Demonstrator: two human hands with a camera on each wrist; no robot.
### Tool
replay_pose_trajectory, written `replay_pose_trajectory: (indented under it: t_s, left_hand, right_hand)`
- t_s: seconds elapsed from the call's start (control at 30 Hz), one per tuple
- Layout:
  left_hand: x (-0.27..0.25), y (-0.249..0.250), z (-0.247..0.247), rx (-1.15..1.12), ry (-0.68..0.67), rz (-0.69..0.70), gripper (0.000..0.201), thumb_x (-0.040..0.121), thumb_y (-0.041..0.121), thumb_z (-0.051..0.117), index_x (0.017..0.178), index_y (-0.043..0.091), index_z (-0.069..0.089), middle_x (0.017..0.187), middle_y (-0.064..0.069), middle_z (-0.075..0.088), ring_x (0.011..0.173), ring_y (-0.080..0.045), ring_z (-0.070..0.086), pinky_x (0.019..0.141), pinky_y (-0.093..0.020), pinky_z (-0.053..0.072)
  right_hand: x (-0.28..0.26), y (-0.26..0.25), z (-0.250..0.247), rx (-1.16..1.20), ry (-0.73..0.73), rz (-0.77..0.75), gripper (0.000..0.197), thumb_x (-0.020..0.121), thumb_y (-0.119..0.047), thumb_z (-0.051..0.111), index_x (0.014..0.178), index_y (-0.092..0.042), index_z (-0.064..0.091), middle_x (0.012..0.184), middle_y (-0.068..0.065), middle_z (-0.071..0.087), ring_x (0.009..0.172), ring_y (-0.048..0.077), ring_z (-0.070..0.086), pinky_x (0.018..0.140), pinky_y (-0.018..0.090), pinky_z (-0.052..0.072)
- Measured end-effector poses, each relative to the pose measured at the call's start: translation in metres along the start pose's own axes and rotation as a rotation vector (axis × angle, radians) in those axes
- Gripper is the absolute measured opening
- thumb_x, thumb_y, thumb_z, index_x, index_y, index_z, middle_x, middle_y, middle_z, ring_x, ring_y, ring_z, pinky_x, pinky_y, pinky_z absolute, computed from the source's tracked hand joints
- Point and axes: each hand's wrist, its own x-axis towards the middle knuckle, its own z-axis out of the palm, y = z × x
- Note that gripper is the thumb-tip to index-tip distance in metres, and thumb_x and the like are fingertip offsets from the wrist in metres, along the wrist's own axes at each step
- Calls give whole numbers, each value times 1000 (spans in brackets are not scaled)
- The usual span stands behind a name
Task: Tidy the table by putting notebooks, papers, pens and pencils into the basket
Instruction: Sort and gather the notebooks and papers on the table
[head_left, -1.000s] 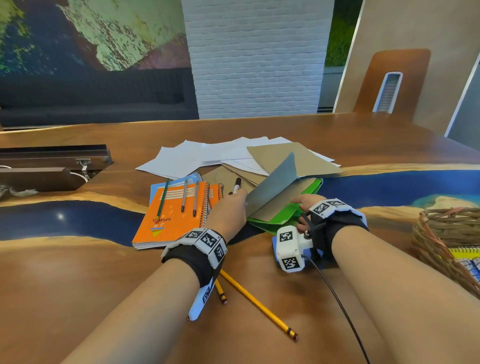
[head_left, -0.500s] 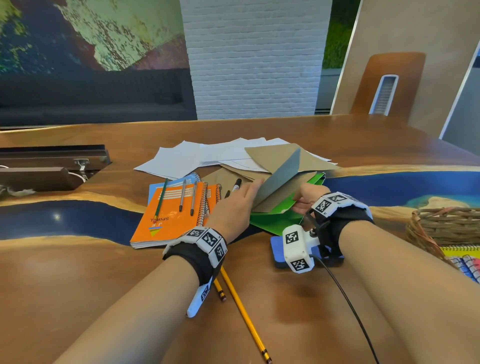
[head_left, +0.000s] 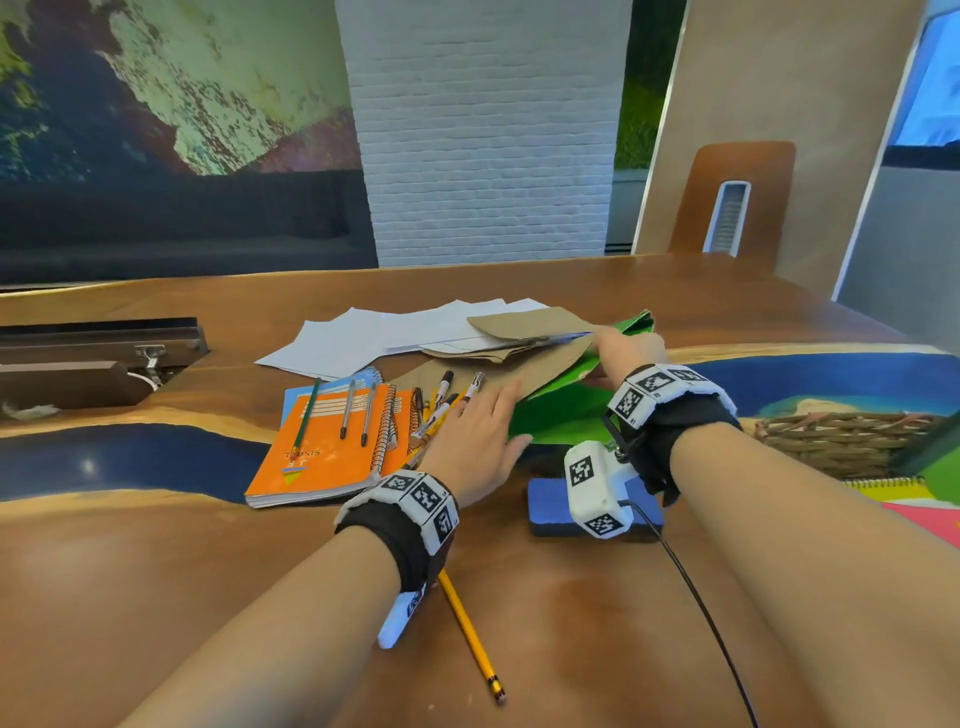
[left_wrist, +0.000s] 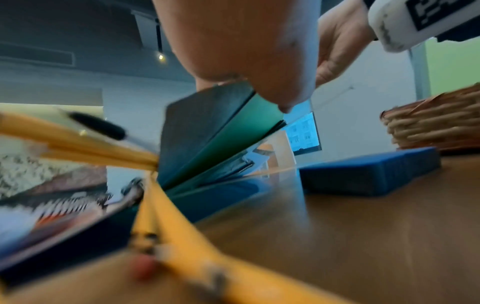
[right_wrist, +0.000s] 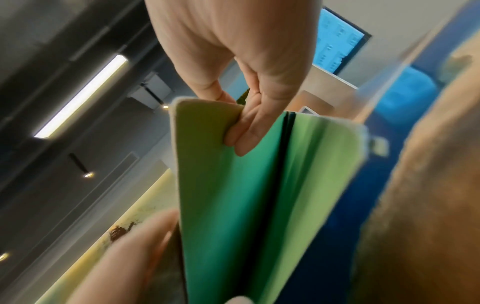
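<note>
Basket: spiral notebooks inside. Right grip pinches green folder; left grip flat, fingers straight.

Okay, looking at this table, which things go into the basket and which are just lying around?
For the job:
- basket
- orange spiral notebook
- white papers
- brown sheets
- green folder, gripped by the right hand
- pens
- yellow pencil
- markers

Lying about:
- blue eraser block
- open hatch in the table
</note>
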Motion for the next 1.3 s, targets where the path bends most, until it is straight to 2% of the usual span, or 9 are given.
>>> replay_pose_trajectory:
  t_s: [0.17, 0.27, 0.47, 0.57, 0.8, 1.0, 1.17, 1.23, 1.3]
  left_hand:
    - [15, 20, -24, -138, 175, 54, 77, 85, 47, 58, 146, 14, 26, 140, -7, 43, 128, -23, 40, 107, -34, 29]
    - [22, 30, -37, -268, 279, 69, 86, 71, 62, 56, 140, 15, 36, 127, -5, 52, 116, -22, 47, 105, -37, 32]
    - [29, 45, -48, -400, 351, -47, 70, 75, 37, 73, 134, 16, 43, 117, -5, 60, 106, -25, 57, 90, -42, 48]
    - [33, 48, -59, -382, 360, -141, 40, 89, 18, 59, 127, 9, 49, 107, -15, 65, 97, -33, 61, 82, -40, 51]
    - [36, 36, -80, -391, 585, -199, 18, 94, 8, 50, 107, -3, 58, 77, -26, 61, 72, -42, 56, 61, -35, 34]
    - [41, 36, -104, -466, 839, -167, 20, 96, 11, 49, 104, -4, 59, 83, -21, 67, 71, -38, 59, 58, -28, 32]
    - [47, 52, -115, -563, 790, -113, 21, 99, 16, 46, 85, 2, 53, 65, -2, 50, 60, -26, 49, 58, -30, 28]
    - [45, 58, -114, -592, 721, -43, 19, 99, 16, 45, 93, 2, 58, 70, -2, 56, 59, -12, 47, 58, -25, 32]
    - [42, 61, -113, -619, 652, -1, 24, 99, 13, 45, 112, 4, 62, 93, -5, 66, 77, -11, 57, 68, -19, 42]
  right_hand:
    - [-31, -39, -10, -51, 56, -172, 20, 83, -19, 56, 81, 0, 57, 99, 17, 66, 88, 31, 65, 89, 44, 52]
    - [-42, -57, -19, -79, 83, -256, 30, 84, -16, 56, 102, 7, 61, 106, 20, 67, 84, 31, 61, 88, 42, 49]
    - [-52, -77, -26, -62, -25, -318, 31, 59, -21, 59, 77, 5, 59, 87, 25, 70, 86, 38, 69, 81, 52, 55]
    - [-64, -81, -27, -15, -70, -355, 19, 75, -16, 60, 65, -2, 51, 78, 21, 68, 78, 34, 69, 81, 47, 56]
    - [-67, -81, -39, -154, 151, -870, 47, 86, -5, 54, 132, -6, 45, 128, 10, 49, 115, 19, 49, 92, 22, 39]
    - [-56, -45, -31, -564, -299, -705, 113, 68, -31, 82, 150, -12, 6, 154, 10, 17, 140, 24, 26, 112, 34, 29]
    - [-60, -35, -15, -607, -442, -614, 152, 42, -62, 82, 148, -11, -14, 158, 8, 5, 145, 19, 14, 118, 41, 20]
    - [-62, -40, -12, -569, -417, -614, 154, 35, -68, 73, 148, -11, -15, 156, 9, 15, 141, 21, 25, 114, 42, 30]
    - [-66, -45, -14, -549, -410, -631, 128, 57, -55, 70, 149, -7, -7, 149, 11, 32, 134, 23, 39, 109, 34, 36]
